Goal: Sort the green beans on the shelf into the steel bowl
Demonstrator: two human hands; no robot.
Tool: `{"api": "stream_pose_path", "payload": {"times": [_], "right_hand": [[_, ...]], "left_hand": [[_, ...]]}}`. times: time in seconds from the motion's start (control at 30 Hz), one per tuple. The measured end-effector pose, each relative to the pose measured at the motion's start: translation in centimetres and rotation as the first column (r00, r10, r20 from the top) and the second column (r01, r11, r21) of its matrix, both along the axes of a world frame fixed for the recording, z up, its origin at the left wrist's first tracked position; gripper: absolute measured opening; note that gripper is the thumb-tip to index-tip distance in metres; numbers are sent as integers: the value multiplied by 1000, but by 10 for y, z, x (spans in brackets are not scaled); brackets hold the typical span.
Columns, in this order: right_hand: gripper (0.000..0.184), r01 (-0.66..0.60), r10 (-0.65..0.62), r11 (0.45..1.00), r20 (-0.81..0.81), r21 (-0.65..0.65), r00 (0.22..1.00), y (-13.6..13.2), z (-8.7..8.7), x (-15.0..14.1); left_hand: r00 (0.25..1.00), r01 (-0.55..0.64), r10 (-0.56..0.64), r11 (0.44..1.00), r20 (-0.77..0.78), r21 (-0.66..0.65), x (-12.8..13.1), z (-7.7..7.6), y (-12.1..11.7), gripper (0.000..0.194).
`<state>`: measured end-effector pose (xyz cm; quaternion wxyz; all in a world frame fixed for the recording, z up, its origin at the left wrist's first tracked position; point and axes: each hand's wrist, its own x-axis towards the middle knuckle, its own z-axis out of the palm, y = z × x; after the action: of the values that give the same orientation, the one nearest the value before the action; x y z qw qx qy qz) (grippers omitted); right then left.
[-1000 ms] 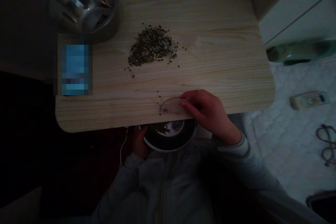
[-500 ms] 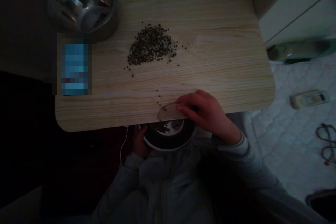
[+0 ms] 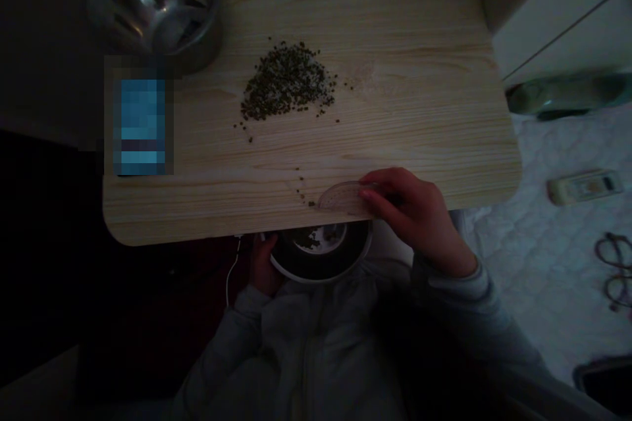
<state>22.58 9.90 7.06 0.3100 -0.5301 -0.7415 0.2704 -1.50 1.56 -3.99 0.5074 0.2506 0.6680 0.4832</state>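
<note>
Between the thumb and fingers of my right hand is a clear plastic protractor, close to the table's front edge. A few dark grains lie just left of its curved side. My left hand grips the left rim of a dark bowl with a pale rim, held below the table edge. Some green grains rest on its light bottom; the tabletop hides its far side. Farther back on the wooden table spreads a pile of green beans mixed with white grains.
A steel basin stands at the table's back left, with a blurred blue screen in front of it. Right of the table, a remote control, a green bottle and a dark cord lie on white quilted bedding.
My right hand has moved right with the protractor, away from above the bowl's middle. A few grains now show on the table to its left. My left hand and the bowl stay in place.
</note>
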Motion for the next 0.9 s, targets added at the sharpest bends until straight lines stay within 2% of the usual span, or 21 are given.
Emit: {"api": "stream_pose_path", "payload": {"times": [0.23, 0.43, 0.57, 0.67, 0.77, 0.9], "right_hand": [[16, 16, -16, 1000, 35, 16, 999, -6, -1, 1], [11, 57, -58, 998, 8, 34, 998, -22, 0, -6], [7, 59, -62, 994, 27, 92, 998, -29, -2, -14], [7, 54, -62, 989, 55, 141, 997, -31, -3, -17], [8, 60, -71, 986, 68, 157, 995, -31, -5, -18], [8, 72, -87, 982, 81, 174, 993, -32, -5, -19]], "left_hand": [[999, 32, -32, 999, -16, -10, 0, 2, 1, 24], [1000, 2, -2, 1000, -27, 11, -2, -1, -1, 22], [999, -23, 24, 999, 36, -42, -1, -3, 0, 20], [999, -16, 17, 999, 28, -37, 0, -1, 1, 23], [1000, -4, 4, 1000, 5, -21, 0, 0, 1, 25], [999, -7, 10, 998, 49, -63, -1, -3, 1, 23]]}}
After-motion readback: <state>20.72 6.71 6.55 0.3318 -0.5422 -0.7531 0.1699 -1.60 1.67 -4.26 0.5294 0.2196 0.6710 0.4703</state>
